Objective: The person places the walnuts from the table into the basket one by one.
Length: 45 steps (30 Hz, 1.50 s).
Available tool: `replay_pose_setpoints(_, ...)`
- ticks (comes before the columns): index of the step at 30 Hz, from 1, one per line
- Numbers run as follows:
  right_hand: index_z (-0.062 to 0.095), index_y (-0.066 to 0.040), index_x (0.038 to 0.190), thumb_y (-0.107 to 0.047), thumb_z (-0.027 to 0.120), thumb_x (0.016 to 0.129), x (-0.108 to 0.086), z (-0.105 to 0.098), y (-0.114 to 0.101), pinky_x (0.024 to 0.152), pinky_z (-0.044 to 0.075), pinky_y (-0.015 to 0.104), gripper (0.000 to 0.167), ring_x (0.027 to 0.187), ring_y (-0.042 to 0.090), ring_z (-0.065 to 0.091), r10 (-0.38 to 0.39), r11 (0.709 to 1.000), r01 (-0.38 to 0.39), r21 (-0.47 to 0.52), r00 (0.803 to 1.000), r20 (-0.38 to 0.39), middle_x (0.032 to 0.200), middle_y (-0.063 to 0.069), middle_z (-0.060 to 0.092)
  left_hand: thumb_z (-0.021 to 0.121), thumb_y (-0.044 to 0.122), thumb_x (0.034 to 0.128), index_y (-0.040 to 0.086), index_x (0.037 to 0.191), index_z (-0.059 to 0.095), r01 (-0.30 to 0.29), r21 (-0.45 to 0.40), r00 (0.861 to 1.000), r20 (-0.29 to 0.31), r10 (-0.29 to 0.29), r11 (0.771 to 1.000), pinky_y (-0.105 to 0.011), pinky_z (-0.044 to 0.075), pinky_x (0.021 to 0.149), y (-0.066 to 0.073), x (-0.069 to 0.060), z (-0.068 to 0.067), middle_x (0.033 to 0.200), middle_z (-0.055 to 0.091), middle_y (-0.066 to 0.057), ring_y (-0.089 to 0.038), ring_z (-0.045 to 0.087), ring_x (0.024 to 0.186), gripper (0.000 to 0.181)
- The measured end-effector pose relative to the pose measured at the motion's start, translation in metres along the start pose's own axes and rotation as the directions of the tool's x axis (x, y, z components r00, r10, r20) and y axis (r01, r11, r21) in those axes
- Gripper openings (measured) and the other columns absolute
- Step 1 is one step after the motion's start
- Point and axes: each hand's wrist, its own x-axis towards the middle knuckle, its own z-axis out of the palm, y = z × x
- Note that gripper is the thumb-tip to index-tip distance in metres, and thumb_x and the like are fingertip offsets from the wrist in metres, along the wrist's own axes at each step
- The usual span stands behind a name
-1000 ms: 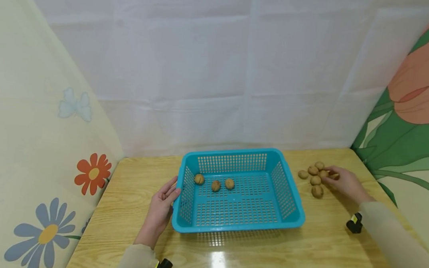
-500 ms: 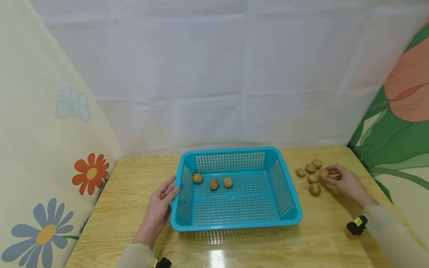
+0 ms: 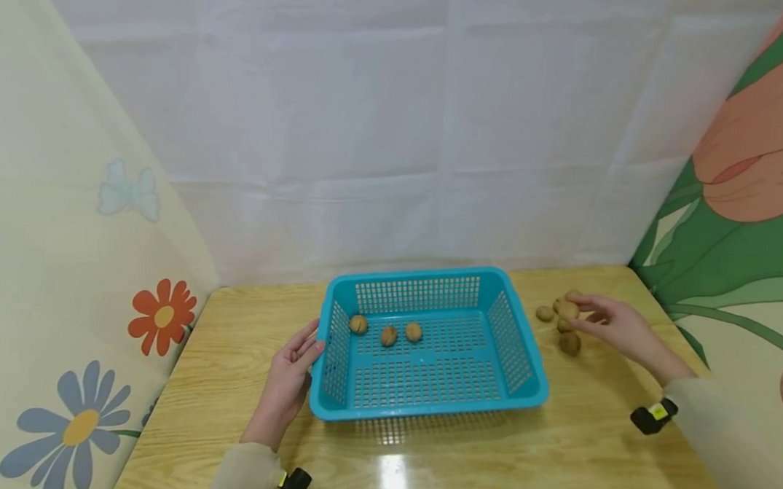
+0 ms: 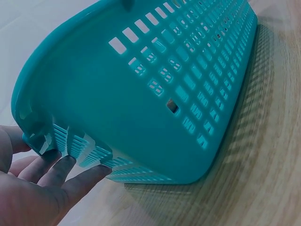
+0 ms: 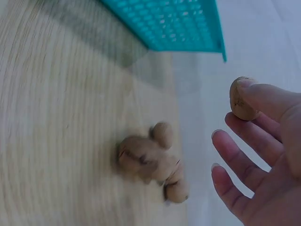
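A blue plastic basket (image 3: 426, 415) with slotted walls stands mid-table, three walnuts (image 3: 389, 336) lying inside towards its left. My left hand (image 3: 288, 386) holds the basket's left side, thumb at the rim; in the left wrist view the fingers of that hand (image 4: 51, 188) lie against the outer wall. Between thumb and fingers, my right hand (image 3: 624, 333) pinches a walnut (image 3: 568, 312) above the group at the right. That walnut (image 5: 241, 100) is clear of the table in the right wrist view, with several others (image 5: 162, 135) lying below. The raised nut and fingers partly cover the group in the head view.
The wooden table (image 3: 243, 340) reaches back to a white cloth backdrop (image 3: 331, 125). Flower-patterned cloths flank it, one at the left (image 3: 55, 288) and one at the right (image 3: 751, 275). A walnut (image 3: 544, 314) lies slightly left of the group, right of the basket.
My right hand has lifted a walnut from the right side of the group and moved it left, over the others. The left hand keeps its hold on the basket. The head view has shifted slightly.
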Motion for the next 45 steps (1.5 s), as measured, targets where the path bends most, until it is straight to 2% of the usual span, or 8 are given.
replay_pose_setpoints(9,0.057,-0.007,0.146,-0.032,0.068,0.103,0.013,0.0,-0.04,0.084,0.055,0.04,0.05,0.112,0.033,0.064,-0.059,0.997,0.056,0.048,0.997,0.053,0.132,0.017,0.066,0.057,0.017,0.1091,0.014,0.161,0.04,0.0,0.006,1.0,0.001,0.0,1.0,-0.022,0.055,0.097,0.001,0.001,-0.001,0.158,0.049,-0.016,-0.002,0.066,0.118,0.055)
replay_pose_setpoints(14,0.058,-0.008,0.145,-0.034,0.069,0.102,0.027,0.004,-0.062,0.078,0.057,0.037,0.051,0.108,0.029,0.063,-0.061,0.995,0.054,0.08,0.994,0.085,0.126,0.016,0.065,0.057,0.017,0.1092,0.014,0.161,0.04,-0.001,0.008,1.0,0.003,0.001,1.0,-0.022,0.054,0.097,0.004,0.003,-0.001,0.158,0.048,-0.016,0.0,0.065,0.116,0.055)
replay_pose_setpoints(21,0.06,-0.003,0.141,-0.027,0.072,0.1,0.051,0.016,-0.093,0.076,0.057,0.036,0.049,0.105,0.029,0.065,-0.136,0.99,0.13,0.062,0.985,0.107,0.126,0.017,0.066,0.056,0.017,0.1094,0.014,0.161,0.041,-0.005,0.011,1.0,0.006,0.005,1.0,-0.023,0.055,0.097,0.006,0.004,0.0,0.158,0.049,-0.016,-0.002,0.066,0.116,0.054)
replay_pose_setpoints(25,0.061,-0.003,0.141,-0.025,0.073,0.1,0.067,0.032,-0.107,0.077,0.057,0.037,0.048,0.101,0.024,0.066,-0.199,0.979,0.189,0.075,0.968,0.151,0.123,0.013,0.068,0.057,0.018,0.1094,0.014,0.161,0.041,-0.006,0.019,1.0,0.006,0.006,1.0,-0.023,0.055,0.097,0.006,0.004,0.0,0.158,0.049,-0.016,-0.002,0.066,0.116,0.054)
replay_pose_setpoints(29,0.062,-0.006,0.141,-0.026,0.075,0.098,0.083,0.049,-0.12,0.081,0.058,0.039,0.048,0.098,0.019,0.066,-0.219,0.975,0.208,0.08,0.957,0.19,0.12,0.008,0.069,0.057,0.016,0.1089,0.013,0.16,0.041,-0.008,0.003,1.0,0.002,0.008,1.0,-0.024,0.056,0.097,0.005,0.004,0.0,0.157,0.05,-0.017,-0.003,0.067,0.115,0.054)
replay_pose_setpoints(36,0.064,-0.004,0.137,-0.022,0.076,0.097,0.108,0.082,-0.142,0.089,0.058,0.044,0.046,0.106,0.026,0.068,-0.235,0.971,0.216,0.099,0.938,0.256,0.123,0.011,0.071,0.057,0.016,0.1089,0.013,0.16,0.042,-0.005,0.002,1.0,0.002,0.005,1.0,-0.024,0.056,0.096,0.003,0.004,0.001,0.157,0.05,-0.017,-0.002,0.067,0.114,0.053)
replay_pose_setpoints(40,0.064,-0.002,0.132,-0.02,0.076,0.097,0.119,0.103,-0.146,0.094,0.057,0.044,0.041,0.109,0.031,0.067,-0.228,0.973,0.209,0.098,0.931,0.285,0.119,0.011,0.071,0.056,0.015,0.1093,0.014,0.16,0.041,0.009,0.0,1.0,0.003,-0.009,1.0,-0.024,0.056,0.097,0.003,0.003,0.0,0.158,0.049,-0.016,-0.001,0.067,0.113,0.053)
replay_pose_setpoints(45,0.065,-0.002,0.129,-0.017,0.076,0.096,0.127,0.129,-0.144,0.095,0.057,0.044,0.038,0.114,0.03,0.066,-0.147,0.989,0.142,0.04,0.935,0.323,0.119,0.01,0.07,0.056,0.015,0.1094,0.014,0.16,0.041,0.017,0.002,1.0,0.008,-0.017,1.0,-0.024,0.055,0.098,0.001,0.001,0.0,0.158,0.048,-0.016,0.0,0.066,0.114,0.053)
